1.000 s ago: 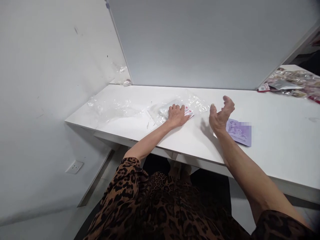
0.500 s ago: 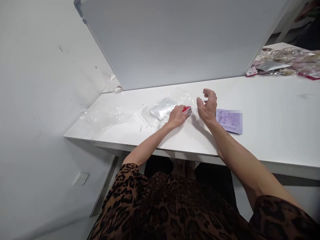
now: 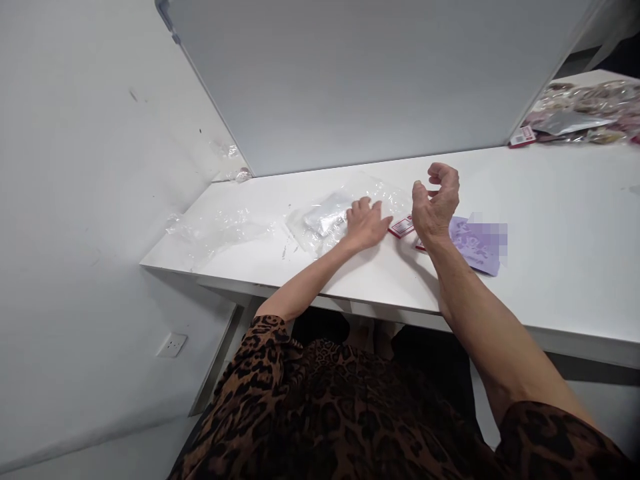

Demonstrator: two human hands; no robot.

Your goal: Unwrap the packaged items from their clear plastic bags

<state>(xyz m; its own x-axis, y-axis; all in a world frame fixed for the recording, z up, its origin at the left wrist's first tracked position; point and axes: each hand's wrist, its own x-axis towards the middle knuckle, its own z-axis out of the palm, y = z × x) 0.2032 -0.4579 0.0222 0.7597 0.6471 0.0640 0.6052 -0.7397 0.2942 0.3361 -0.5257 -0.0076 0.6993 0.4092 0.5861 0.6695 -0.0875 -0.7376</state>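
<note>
My left hand (image 3: 367, 223) lies flat, fingers spread, on a stack of clear plastic bags (image 3: 330, 213) on the white table (image 3: 550, 253). A small red-and-white card (image 3: 401, 227) lies just right of its fingertips. My right hand (image 3: 436, 203) hovers a little above the table beside that card, fingers curled loosely apart with nothing in them. Another bit of red-and-white card (image 3: 419, 246) shows under my right wrist. A purple card (image 3: 475, 243) lies to the right of my right hand.
Loose clear plastic wrap (image 3: 215, 227) lies at the table's left end. A grey partition board (image 3: 360, 87) stands along the back. A heap of packaged items (image 3: 580, 120) sits at the far right. A wall socket (image 3: 171, 345) is low on the left wall.
My left hand opened flat on the bags, and the red-and-white card it was pinching now lies on the table. My right hand rose slightly and shifted right.
</note>
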